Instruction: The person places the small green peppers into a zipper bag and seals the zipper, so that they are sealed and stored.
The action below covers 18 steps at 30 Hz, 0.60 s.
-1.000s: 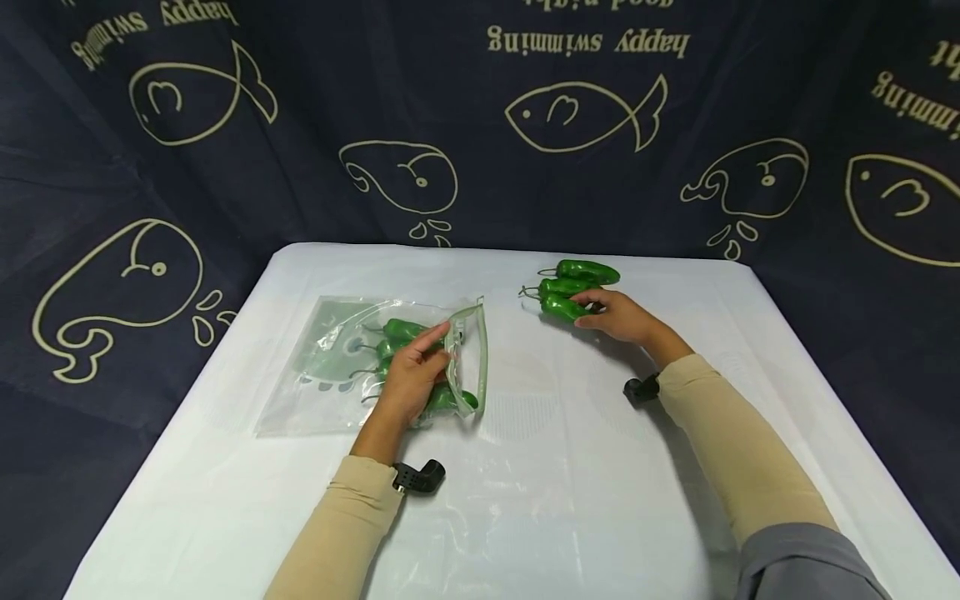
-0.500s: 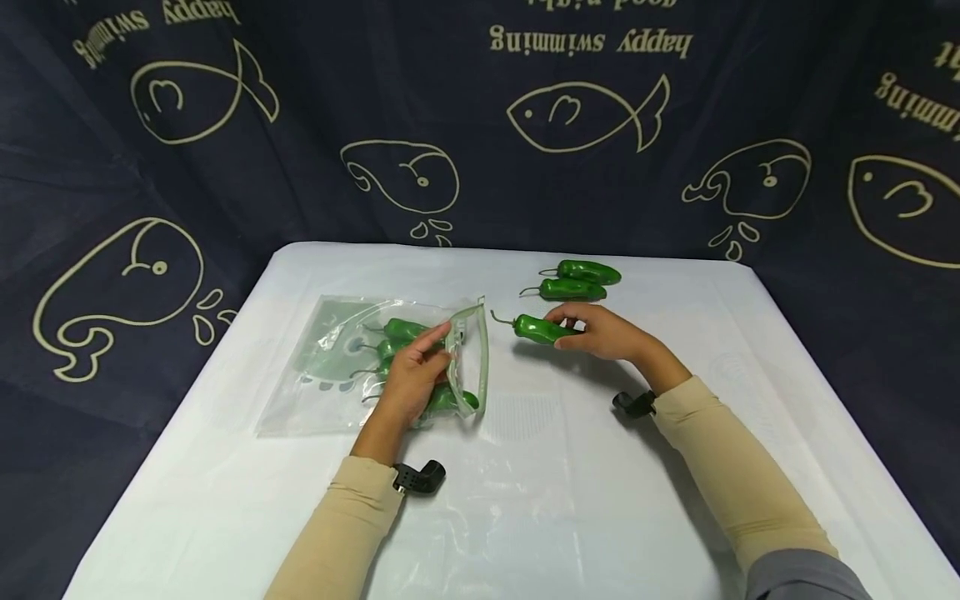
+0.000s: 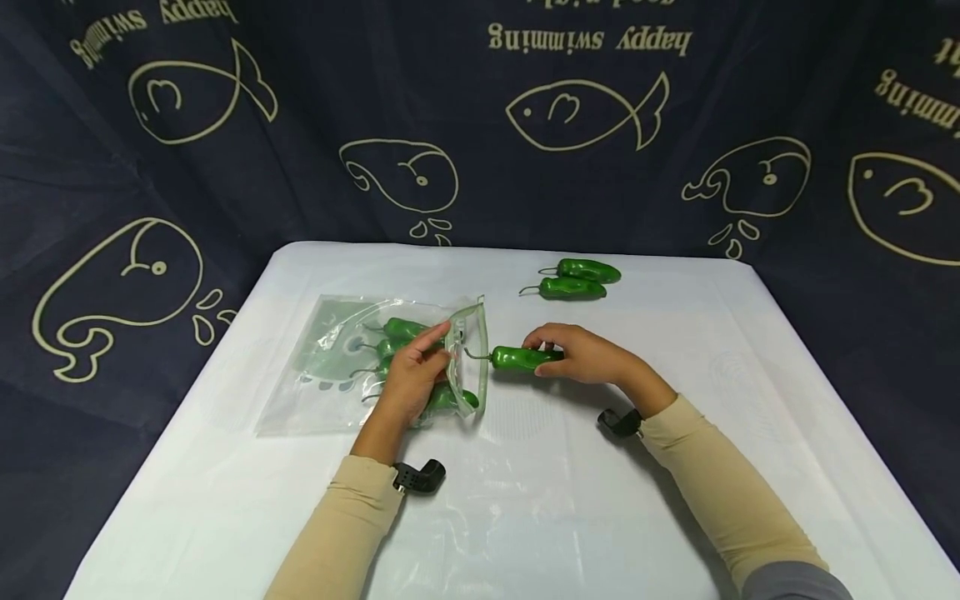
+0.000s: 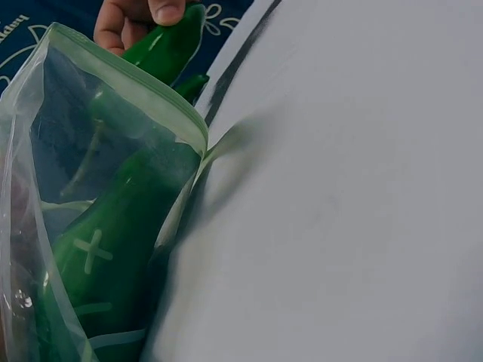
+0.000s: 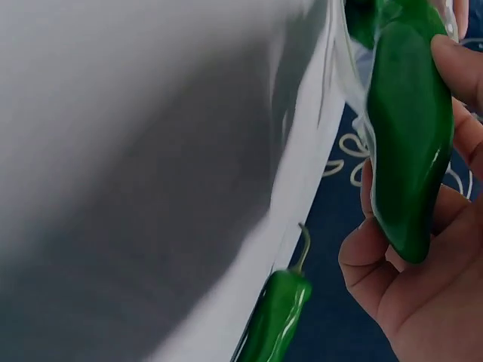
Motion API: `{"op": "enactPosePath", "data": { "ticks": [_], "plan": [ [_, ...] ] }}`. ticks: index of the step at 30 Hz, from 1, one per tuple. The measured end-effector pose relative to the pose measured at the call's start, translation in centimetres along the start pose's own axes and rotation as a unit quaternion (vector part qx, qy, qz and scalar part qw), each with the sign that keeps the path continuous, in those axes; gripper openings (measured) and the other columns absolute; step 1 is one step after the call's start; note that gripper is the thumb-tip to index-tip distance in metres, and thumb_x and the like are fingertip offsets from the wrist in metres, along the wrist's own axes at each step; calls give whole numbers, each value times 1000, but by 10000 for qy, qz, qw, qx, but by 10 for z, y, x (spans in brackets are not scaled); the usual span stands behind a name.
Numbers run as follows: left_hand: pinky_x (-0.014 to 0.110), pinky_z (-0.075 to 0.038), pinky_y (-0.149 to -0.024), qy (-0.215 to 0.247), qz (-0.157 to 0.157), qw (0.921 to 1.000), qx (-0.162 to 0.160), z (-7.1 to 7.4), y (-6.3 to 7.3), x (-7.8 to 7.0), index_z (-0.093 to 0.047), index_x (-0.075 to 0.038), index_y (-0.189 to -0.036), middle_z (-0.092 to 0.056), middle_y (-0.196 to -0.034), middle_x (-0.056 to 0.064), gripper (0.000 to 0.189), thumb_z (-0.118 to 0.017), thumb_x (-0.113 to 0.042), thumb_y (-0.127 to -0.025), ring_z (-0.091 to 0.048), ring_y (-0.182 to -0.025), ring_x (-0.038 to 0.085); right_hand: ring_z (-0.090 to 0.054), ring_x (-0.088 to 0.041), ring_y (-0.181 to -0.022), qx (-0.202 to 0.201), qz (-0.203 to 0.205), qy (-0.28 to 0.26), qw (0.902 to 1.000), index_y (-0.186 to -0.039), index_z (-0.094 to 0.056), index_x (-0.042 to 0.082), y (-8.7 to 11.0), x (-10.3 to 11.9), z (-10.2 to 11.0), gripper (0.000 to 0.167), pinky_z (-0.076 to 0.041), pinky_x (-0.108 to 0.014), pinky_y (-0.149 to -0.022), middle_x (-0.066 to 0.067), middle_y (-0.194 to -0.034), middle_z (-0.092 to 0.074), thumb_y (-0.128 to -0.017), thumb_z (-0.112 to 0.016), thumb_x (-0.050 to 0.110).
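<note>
1. Four green peppers (image 3: 405, 329) at least, stems toward 9 o'clock, show through a clear zip bag (image 3: 322, 342), which lies on the table (image 3: 487, 508) at about 10 o'clock from its middle. That share of the work looks done.
2. The left hand (image 3: 411, 375) rests over the bag near its mouth, which gapes toward 3 o'clock. Its index finger is extended; whether the fingers pinch the film, I cannot tell.
3. At 3 o'clock of that mouth is the held pepper (image 3: 517, 358), its stem pointing to 9 o'clock and overlapping the rim in the head view. Its body is outside the bag, so this one looks unfinished.
4. The right hand (image 3: 588, 357) grips that pepper, fingers and thumb closed on the end opposite the stem.
5. At 1 o'clock from it, the nearer loose pepper (image 3: 573, 289) and the farther loose pepper (image 3: 588, 271) lie close together, untouched by either hand; both appear left to do.
</note>
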<state>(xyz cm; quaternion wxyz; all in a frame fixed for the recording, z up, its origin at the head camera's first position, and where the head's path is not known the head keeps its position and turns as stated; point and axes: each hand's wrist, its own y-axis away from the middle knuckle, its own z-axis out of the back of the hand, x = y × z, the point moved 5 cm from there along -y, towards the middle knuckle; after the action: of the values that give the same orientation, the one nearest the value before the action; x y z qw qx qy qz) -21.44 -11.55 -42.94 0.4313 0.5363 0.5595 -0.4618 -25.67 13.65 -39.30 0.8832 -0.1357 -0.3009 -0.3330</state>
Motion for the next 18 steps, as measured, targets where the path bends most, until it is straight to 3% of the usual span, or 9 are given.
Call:
{"op": "enactPosePath", "data": {
  "ticks": [18],
  "plan": [
    [21, -57, -70, -83, 26, 10000, 44, 0, 1, -2, -54, -2, -141, -44, -147, 9, 52, -54, 10, -91, -62, -87, 8, -53, -15, -101, 292, 299, 249, 9988, -120, -66, 19, -14, 18, -24, 34, -46, -37, -90, 6, -115, -62, -88, -76, 16]
  ]
}}
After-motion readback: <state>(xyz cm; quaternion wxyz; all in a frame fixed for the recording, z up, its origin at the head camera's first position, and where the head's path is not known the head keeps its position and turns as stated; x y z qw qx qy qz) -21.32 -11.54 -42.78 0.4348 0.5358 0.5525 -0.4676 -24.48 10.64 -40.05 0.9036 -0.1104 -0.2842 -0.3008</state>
